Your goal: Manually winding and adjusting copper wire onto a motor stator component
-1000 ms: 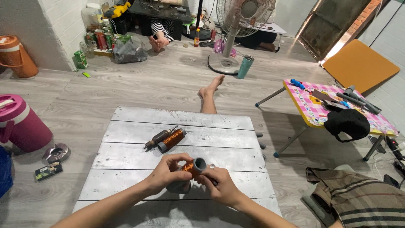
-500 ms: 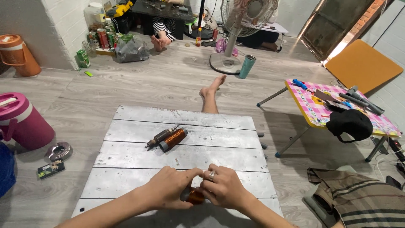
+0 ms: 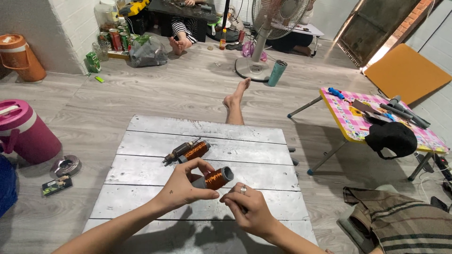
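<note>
My left hand (image 3: 184,186) grips a small grey cylinder wound with copper wire (image 3: 215,178), held a little above a low grey wooden table (image 3: 141,141). My right hand (image 3: 247,211) sits just right of and below it, fingers curled, fingertips pinched close to the coil's underside; a ring shows on one finger. Whether it pinches a wire is too fine to tell. Farther back on the table lie a second copper-wound coil (image 3: 195,151) and a dark rusty shaft (image 3: 178,152) beside it.
My bare foot (image 3: 235,101) stretches out beyond the table. A pink jug (image 3: 23,131) stands left, with a tape roll (image 3: 66,165) nearby. A pink folding table (image 3: 358,124) with tools and a black cap (image 3: 391,138) stands right. A fan (image 3: 268,28) and another seated person's feet (image 3: 178,44) are behind.
Both hands had dropped to the tabletop closed over the coil; now the left hand has lifted it up again and the right hand has come away below it.
</note>
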